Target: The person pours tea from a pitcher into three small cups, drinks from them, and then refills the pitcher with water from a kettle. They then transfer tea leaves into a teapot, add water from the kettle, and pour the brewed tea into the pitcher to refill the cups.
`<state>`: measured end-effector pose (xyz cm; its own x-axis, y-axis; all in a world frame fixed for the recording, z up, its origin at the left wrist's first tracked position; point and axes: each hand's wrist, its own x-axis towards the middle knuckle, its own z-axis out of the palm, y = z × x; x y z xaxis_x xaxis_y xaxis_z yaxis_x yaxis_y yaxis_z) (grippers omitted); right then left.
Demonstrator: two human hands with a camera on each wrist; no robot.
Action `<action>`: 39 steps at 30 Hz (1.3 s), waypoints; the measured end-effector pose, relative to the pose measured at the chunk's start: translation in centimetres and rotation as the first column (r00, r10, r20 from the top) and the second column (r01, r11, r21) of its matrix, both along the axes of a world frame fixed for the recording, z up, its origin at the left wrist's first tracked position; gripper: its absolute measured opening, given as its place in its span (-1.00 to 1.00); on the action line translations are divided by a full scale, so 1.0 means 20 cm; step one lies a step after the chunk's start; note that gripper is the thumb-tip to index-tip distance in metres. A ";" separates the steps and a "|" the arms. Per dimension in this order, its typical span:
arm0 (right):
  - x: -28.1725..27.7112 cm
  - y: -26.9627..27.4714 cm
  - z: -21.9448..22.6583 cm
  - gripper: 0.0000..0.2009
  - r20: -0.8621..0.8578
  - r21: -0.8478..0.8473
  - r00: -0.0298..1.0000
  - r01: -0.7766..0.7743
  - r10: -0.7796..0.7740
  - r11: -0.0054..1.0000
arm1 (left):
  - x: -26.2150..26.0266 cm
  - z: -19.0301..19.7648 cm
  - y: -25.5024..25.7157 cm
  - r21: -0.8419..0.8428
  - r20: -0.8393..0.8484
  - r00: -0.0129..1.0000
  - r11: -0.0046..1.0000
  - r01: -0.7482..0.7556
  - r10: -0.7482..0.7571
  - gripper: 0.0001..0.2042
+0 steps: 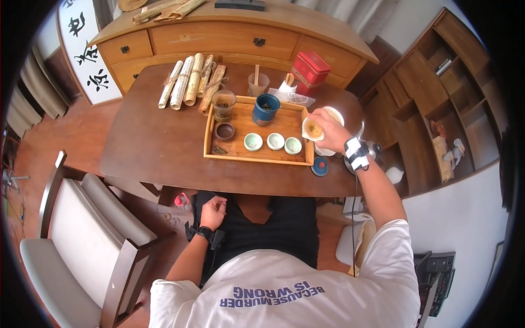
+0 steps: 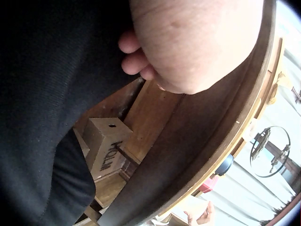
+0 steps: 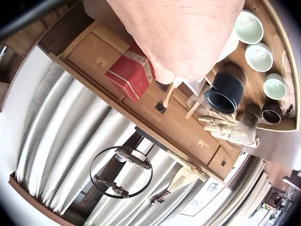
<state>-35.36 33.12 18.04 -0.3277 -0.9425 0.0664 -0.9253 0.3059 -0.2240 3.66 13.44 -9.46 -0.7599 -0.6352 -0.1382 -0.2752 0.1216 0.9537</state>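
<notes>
A white pitcher (image 1: 313, 130) with amber liquid is gripped by my right hand (image 1: 328, 133) over the right end of the wooden tray (image 1: 257, 159). Three small pale green cups (image 1: 253, 142) stand in a row on the tray, left of the pitcher. Behind them is a dark blue cup (image 1: 266, 111) with dark leaves inside. My left hand (image 1: 213, 212) lies on the lap, fingers loosely curled, holding nothing; the left wrist view shows that hand (image 2: 193, 42) against dark trousers. In the right wrist view my right hand (image 3: 183, 33) hides most of the pitcher.
A brown cup (image 1: 225, 131) and a glass (image 1: 223, 103) stand at the tray's left. Rolled scrolls (image 1: 182, 82) lie behind it on the left, a red tin (image 1: 310, 68) behind on the right. A blue lid (image 1: 320, 167) lies off the tray's front right corner.
</notes>
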 end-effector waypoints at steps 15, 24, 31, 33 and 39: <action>0.04 -0.01 0.01 -0.21 -0.171 0.089 0.984 -0.030 0.045 0.996 | 0.00 -0.01 0.01 0.030 0.002 1.000 1.000 0.006 -0.006 -0.86; 0.07 -0.02 0.00 -0.22 -0.203 0.095 0.978 -0.022 0.041 0.995 | -0.09 0.51 -0.05 0.176 -0.264 0.958 0.970 0.165 -0.115 -0.88; 0.09 -0.03 0.00 -0.21 -0.187 0.071 0.982 -0.027 0.040 0.997 | -0.33 0.60 -0.50 -0.208 -0.248 0.950 0.947 -0.244 0.191 -0.86; 0.09 -0.04 0.01 -0.22 -0.180 0.067 0.983 -0.026 0.038 0.997 | -0.34 0.53 -0.50 -0.282 -0.202 0.949 0.914 -0.291 0.240 -0.87; 0.08 -0.03 0.01 -0.22 -0.205 0.087 0.978 -0.027 0.044 0.996 | -0.32 0.49 -0.49 -0.322 -0.221 0.945 0.897 -0.304 0.241 -0.87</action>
